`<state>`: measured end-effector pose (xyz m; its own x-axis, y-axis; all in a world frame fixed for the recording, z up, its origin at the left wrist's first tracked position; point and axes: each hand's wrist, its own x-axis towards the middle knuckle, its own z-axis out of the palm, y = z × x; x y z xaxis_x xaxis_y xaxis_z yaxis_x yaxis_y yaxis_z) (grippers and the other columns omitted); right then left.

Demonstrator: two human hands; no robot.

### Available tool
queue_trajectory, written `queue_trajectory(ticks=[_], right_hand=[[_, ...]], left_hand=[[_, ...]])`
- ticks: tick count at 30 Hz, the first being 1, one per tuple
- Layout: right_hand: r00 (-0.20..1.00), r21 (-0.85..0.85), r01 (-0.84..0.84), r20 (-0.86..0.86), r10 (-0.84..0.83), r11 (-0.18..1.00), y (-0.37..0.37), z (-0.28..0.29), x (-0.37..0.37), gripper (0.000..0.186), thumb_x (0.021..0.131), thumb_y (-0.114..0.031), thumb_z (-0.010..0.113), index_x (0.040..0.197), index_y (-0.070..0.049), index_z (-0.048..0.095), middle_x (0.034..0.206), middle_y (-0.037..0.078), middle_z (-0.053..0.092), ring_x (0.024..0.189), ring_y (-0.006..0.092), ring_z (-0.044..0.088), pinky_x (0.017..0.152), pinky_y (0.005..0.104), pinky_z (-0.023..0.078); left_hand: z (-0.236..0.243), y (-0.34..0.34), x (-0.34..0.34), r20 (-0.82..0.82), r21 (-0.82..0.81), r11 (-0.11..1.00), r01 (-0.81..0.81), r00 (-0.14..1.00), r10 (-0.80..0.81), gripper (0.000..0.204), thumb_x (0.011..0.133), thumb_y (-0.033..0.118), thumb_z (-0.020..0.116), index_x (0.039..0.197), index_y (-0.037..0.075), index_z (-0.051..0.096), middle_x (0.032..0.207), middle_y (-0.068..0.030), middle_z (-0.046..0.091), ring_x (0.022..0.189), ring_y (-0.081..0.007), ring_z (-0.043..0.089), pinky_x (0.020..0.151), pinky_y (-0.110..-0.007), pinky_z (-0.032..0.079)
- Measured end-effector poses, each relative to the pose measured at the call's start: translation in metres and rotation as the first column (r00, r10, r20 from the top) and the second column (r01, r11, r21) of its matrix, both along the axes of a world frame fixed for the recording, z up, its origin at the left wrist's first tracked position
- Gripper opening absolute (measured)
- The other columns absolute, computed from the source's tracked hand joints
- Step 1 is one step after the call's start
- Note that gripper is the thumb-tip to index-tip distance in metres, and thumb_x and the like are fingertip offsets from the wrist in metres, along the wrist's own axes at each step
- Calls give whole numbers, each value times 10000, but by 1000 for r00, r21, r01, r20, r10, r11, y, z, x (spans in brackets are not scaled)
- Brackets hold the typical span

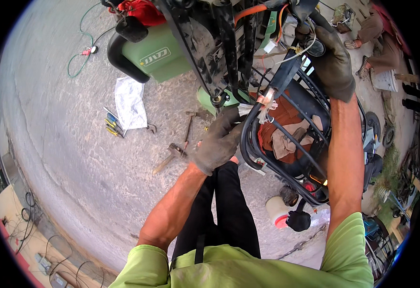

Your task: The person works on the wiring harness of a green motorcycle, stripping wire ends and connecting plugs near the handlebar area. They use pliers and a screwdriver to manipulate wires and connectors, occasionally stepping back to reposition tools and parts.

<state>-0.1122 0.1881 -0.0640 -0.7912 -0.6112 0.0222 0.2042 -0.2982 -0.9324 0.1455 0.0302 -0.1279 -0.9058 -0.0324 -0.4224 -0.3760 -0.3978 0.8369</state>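
Note:
A partly taken-apart vehicle with black frame bars (200, 53) and a green body panel (159, 55) is in front of me. My left hand (219, 144), in a dark work glove, has bent fingers at the lower end of the bars, beside the curved black tube of a metal rack (254, 126). What its fingertips hold is hidden. My right hand (334, 65), gloved too, curls around a dark part at the upper right, by a round black gauge-like piece (315, 47) and loose wires (298, 57). Its grip is partly hidden. Brown cloth (279, 120) shows behind the rack bars.
A hammer (169, 157), screwdrivers (113, 126) and a white sheet (130, 103) lie on the concrete at left. A white tub with a red rim (277, 211) stands near my legs. Another person's legs (375, 41) show at upper right. Cables (27, 211) lie lower left.

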Motion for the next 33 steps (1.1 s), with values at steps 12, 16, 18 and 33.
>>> queue_trajectory(ticks=[12,16,18,33], right_hand=[[988,-74,-119,94,126,990,17,-10,-24,527,1003,-180,531,1458,60,417,1149,124,607,1043,179,552,934,302,449],[980,-106,-154,108,165,982,17,-9,-25,509,994,-175,546,1437,53,442,1136,115,589,1038,178,539,911,296,452],[981,-102,-147,114,158,984,17,-10,-27,503,992,-176,550,1431,49,450,1131,112,583,1039,176,535,905,297,452],[991,-90,-130,-47,126,987,12,-13,-24,472,1018,-153,521,1441,48,469,1160,142,705,1079,205,683,955,339,546]], left_hand=[[-14,-9,13,87,78,928,-364,930,358,363,996,102,594,1327,-43,561,1223,-116,663,1016,-164,668,903,-311,544],[-16,-10,13,103,151,917,-370,928,357,384,1022,120,567,1366,-47,530,1211,-132,666,1016,-192,664,901,-333,548],[-9,-13,9,117,174,927,-333,942,316,415,1029,129,555,1401,-47,499,1243,-137,655,1031,-188,657,903,-335,547],[-64,0,-1,184,78,996,-34,983,19,445,1015,22,514,1452,-27,445,1379,-185,559,1216,-211,601,990,-319,532]])
